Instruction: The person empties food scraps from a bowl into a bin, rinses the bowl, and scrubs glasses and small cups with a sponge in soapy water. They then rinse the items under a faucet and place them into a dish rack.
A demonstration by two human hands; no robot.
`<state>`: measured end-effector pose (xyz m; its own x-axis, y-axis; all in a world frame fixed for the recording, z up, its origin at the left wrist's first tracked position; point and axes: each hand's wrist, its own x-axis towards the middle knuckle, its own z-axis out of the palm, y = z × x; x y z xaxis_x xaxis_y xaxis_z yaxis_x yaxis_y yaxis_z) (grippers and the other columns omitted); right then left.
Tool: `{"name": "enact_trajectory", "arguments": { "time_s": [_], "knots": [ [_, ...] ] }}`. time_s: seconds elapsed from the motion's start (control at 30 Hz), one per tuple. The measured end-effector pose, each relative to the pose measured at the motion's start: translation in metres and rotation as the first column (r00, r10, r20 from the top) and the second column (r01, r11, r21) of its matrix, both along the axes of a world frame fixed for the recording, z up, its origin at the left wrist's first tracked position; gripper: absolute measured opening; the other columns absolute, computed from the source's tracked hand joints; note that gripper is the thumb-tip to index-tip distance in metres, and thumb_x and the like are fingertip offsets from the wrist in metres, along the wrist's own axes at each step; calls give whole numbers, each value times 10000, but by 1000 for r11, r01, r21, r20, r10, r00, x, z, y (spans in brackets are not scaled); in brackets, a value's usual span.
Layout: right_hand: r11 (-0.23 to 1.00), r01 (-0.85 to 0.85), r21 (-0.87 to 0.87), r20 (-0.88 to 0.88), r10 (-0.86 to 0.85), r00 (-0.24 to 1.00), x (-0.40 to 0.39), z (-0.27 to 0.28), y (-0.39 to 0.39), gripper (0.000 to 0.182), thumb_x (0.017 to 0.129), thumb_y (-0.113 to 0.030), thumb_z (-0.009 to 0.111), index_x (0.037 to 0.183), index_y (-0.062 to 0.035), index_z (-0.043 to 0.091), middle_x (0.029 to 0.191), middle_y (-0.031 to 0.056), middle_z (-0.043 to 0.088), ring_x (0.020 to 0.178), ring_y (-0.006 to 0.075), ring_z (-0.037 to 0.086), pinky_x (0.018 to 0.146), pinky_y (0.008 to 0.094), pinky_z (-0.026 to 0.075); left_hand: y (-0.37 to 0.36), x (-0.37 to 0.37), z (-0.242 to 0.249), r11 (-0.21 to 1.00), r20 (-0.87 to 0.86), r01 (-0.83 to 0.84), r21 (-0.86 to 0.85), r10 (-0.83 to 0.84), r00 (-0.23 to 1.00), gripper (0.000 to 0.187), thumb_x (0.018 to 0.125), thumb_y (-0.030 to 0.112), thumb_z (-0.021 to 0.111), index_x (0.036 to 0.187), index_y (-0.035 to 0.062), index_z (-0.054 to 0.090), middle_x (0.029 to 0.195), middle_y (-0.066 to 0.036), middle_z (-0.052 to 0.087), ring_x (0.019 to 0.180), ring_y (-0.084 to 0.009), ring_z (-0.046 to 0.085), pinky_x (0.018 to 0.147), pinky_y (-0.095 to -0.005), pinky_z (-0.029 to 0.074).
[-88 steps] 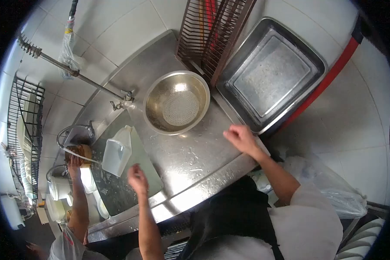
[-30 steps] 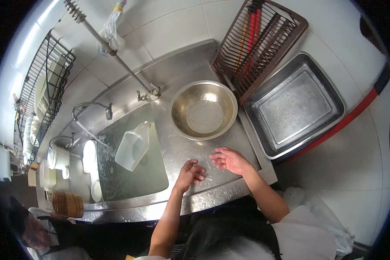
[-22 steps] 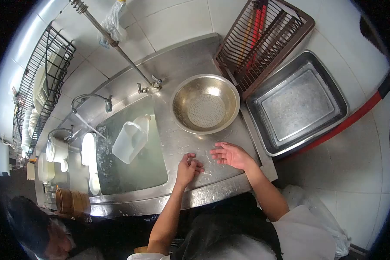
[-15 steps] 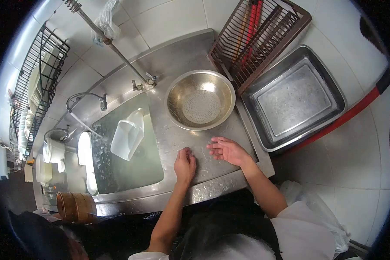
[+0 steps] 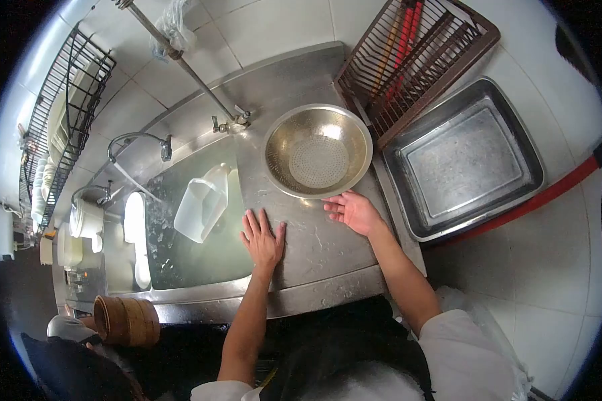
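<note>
My left hand [image 5: 263, 242] is spread, palm down, at the right edge of the filled sink [image 5: 174, 267], fingers pointing away from me. Nothing is in it. My right hand [image 5: 356, 212] has its fingertips right at the near rim of a metal colander [image 5: 320, 148], palm turned partly up and fingers apart. The colander stands upright on the steel drainboard [image 5: 314, 260], and only its perforated bottom shows inside. A translucent plastic scoop [image 5: 202, 208] floats in the cloudy water, left of my left hand.
A rectangular metal pan [image 5: 465, 160] lies right of the drainboard, beside a brown slatted rack [image 5: 408, 73] with red and yellow sticks. Taps [image 5: 231, 123] rise behind the sink. At lower left are a bamboo steamer [image 5: 127, 321] and another person [image 5: 73, 364]. A wire dish rack [image 5: 63, 127] hangs left.
My left hand has opened from loosely curled and shifted left to the sink's edge. My right hand has moved forward to the colander's rim. The view has shifted slightly.
</note>
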<state>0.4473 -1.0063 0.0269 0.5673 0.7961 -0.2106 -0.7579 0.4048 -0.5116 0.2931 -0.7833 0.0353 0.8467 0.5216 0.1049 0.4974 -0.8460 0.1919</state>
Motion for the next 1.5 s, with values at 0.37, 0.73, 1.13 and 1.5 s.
{"name": "enact_trajectory", "arguments": {
  "time_s": [0.37,0.73,1.13,1.5],
  "knots": [
    [977,112,181,-107,-94,990,48,-7,24,373,915,-291,518,1250,-137,463,1285,144,511,1120,260,522,903,416,425,21,28,9,931,36,-272,-244,289,957,796,867,509,531,1366,-64,295,1332,-303,402,1184,-424,461,948,-450,417],
    [955,124,270,-107,-98,989,117,-19,76,248,919,-293,535,1087,-112,546,1228,125,553,1122,252,527,925,421,425,45,50,3,871,-128,-407,-273,387,913,667,913,501,452,1280,-49,372,1132,-306,571,990,-448,584,843,-487,464],
    [980,-68,189,-21,73,997,138,-8,90,389,934,-444,494,1133,-109,502,1290,143,499,1222,306,448,973,466,388,44,53,7,867,-74,-397,-300,394,916,597,938,438,421,1275,-52,360,1117,-329,561,930,-477,591,801,-499,473],
    [897,141,419,-134,-93,987,164,-33,104,736,849,-658,467,1355,-128,407,1429,127,369,1353,299,279,1072,541,271,51,62,8,858,-161,-425,-290,394,905,523,927,432,432,1149,-39,395,845,-324,613,782,-481,604,695,-531,464]
  ]
}}
